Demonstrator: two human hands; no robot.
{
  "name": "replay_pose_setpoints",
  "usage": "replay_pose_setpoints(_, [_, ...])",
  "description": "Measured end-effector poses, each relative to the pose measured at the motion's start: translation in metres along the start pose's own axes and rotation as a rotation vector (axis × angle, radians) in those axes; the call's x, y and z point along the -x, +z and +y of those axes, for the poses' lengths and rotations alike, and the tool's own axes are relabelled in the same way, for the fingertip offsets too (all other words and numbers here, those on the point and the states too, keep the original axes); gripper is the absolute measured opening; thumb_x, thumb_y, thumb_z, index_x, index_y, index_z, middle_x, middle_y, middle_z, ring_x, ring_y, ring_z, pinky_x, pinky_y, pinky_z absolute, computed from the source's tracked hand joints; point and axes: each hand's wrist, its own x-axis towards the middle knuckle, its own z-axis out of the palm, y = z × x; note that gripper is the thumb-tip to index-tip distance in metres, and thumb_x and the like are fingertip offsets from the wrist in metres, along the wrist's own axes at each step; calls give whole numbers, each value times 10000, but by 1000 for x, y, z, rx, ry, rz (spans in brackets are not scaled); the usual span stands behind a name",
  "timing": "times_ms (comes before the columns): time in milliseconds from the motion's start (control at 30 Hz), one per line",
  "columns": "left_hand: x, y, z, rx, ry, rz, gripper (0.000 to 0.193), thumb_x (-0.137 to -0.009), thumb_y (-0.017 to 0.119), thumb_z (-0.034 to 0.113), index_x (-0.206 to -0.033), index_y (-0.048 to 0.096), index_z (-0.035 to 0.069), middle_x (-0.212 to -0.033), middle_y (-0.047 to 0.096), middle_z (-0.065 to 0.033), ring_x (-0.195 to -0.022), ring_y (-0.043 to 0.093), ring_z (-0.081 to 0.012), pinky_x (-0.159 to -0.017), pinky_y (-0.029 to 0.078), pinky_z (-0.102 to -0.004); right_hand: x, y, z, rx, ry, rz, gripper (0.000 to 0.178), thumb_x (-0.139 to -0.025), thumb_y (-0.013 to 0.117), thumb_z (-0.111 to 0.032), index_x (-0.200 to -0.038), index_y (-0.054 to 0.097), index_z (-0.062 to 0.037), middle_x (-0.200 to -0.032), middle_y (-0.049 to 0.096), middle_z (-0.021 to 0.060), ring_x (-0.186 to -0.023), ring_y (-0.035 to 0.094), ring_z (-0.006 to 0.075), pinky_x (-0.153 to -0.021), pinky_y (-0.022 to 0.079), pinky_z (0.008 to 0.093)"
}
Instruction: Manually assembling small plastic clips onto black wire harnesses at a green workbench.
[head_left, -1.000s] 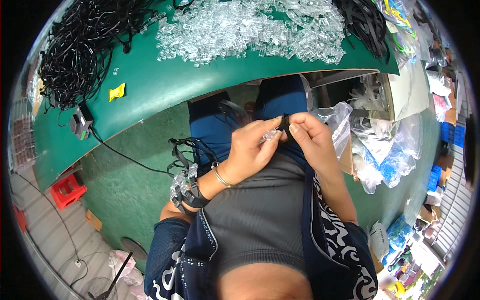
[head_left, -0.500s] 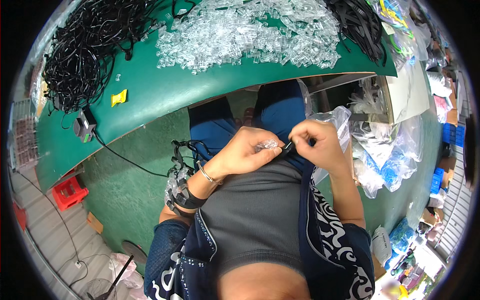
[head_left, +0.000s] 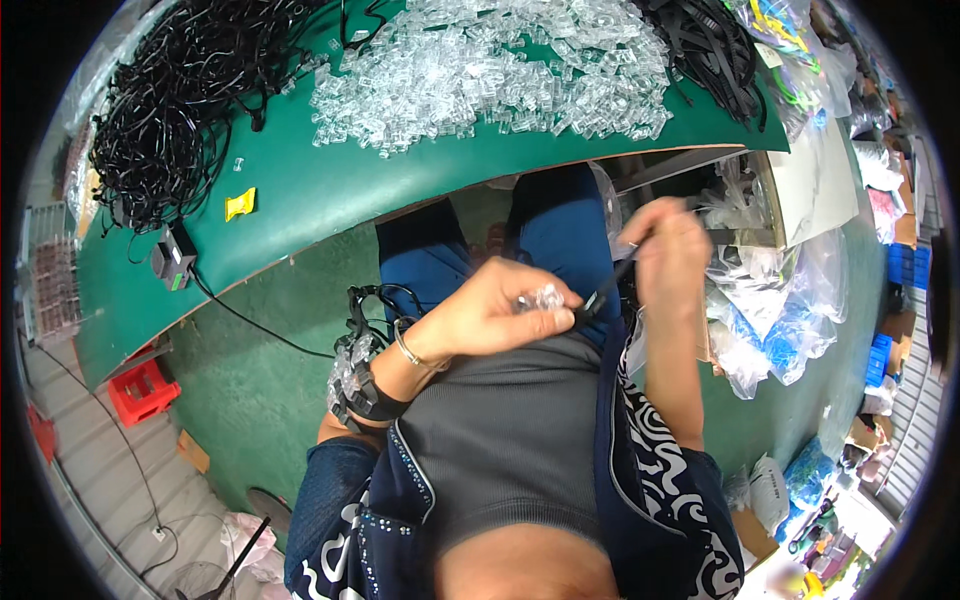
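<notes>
black strap [head_left: 616,281], clear pieces [head_left: 541,298], pinched in left grip [head_left: 503,309], right grip [head_left: 672,245] blurred

There were 2 hands [head_left: 500,308] [head_left: 674,245] with 1 black strap [head_left: 602,295] between them, 2 trouser legs [head_left: 425,245] [head_left: 555,215], 1 green table [head_left: 300,180], 2 black heaps [head_left: 170,110] [head_left: 705,50], 1 heap of clear pieces [head_left: 480,75] too many to count, 1 yellow packet [head_left: 240,204] and 1 dark box [head_left: 174,258].

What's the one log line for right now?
left hand: holds clear pieces; right hand: blurred, holds black strap; strap: between hands; green table: pile of clear plastic
</notes>
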Motion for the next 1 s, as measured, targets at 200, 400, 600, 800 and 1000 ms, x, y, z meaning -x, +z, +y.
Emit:
replay_pose_setpoints(200, [0, -6, -4, 96, -106, -11, 137, -792, 655, 63, -891, 646, -31, -749, 632, -36, -672, 534, -52, -588, 415, -207, -12, -13, -32, -425, 332, -73, 273, -954, 376, -244, -803, 484, -45, -686, 517, 40, -413, 365, 61, -379, 304, 212])
replay_pose_setpoints(400, [-7, -8, -10, -172, -113, 82, 158, -815, 646, 114, -867, 636, -36, -721, 611, -10, -671, 516, -48, -598, 423, -205, 12, 38, -22, 348, 203, -314, 160, -914, 479, -132, -838, 530, 0, -640, 570, 83, -466, 533, 157, -430, 392, 265])
replay_pose_setpoints(600, [-11, -4, -17, -75, -162, 68, 153, -807, 638, 119, -872, 636, -19, -681, 612, -48, -642, 530, -65, -589, 444, -231, -15, 25, 17, 703, -154, -66, 100, -869, 538, -97, -856, 545, 1, -632, 562, 153, -542, 585, 289, -471, 421, 319])
replay_pose_setpoints(800, [-14, -20, -16, -390, 145, 300, 186, -822, 618, 96, -979, 623, -4, -921, 609, -87, -740, 572, -114, -676, 457, -242, -11, 26, 14, 303, -57, -120, 180, -918, 485, -136, -882, 568, 20, -643, 569, 32, -554, 528, 80, -517, 414, 224])
replay_pose_setpoints(1000, [-30, -55, 11, -874, 221, 810, 163, -762, 633, 69, -924, 633, 48, -819, 580, -82, -714, 584, -219, -621, 458, -314, -15, 18, 9, 43, 71, -116, 238, -938, 450, -197, -891, 580, -3, -675, 575, 1, -473, 317, -11, -427, 237, 162])
